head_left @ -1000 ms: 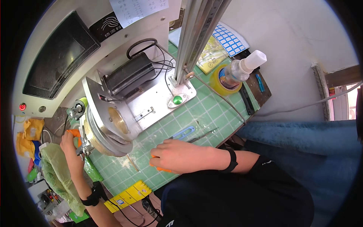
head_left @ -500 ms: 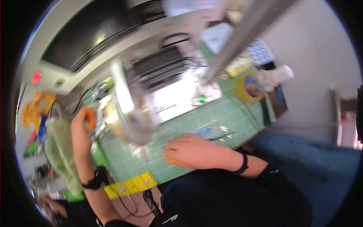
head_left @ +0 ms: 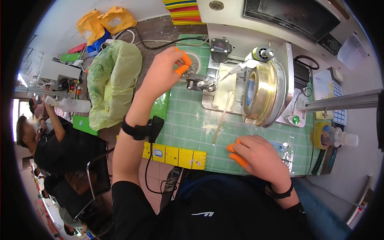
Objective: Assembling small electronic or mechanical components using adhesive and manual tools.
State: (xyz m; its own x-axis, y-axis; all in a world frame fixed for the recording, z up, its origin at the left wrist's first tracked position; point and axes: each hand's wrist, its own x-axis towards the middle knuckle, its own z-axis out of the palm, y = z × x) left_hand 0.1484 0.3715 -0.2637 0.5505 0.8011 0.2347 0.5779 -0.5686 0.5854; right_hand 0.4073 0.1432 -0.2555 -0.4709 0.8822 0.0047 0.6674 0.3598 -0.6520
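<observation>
My left hand (head_left: 162,72), with orange finger covers on thumb and forefinger, is over a round white dish (head_left: 195,56) of small metal pieces. Its covered tips meet in a pinch; whatever lies between them is too small to make out. Just right of it is a metal clamp fixture (head_left: 202,83) on a small machine with a motor (head_left: 221,50) and a large clear-golden ring wheel (head_left: 256,96). My right hand (head_left: 260,154), also with orange covers, rests on the green gridded mat (head_left: 188,124). Its fingers are curled, with thumb and forefinger slightly apart and nothing visible between them.
A pale green bag-lined container (head_left: 114,84) stands left of my left forearm. Yellow strip boxes (head_left: 172,155) line the mat's near edge. Blue tweezers (head_left: 277,146) lie beyond my right hand. A metal post (head_left: 344,102) juts in from the right. Other people (head_left: 60,136) sit at far left.
The view has turned left, so the bench and machine appear farther right, and the blur has cleared. My left hand stays near the dish; my right hand remains on the mat.
</observation>
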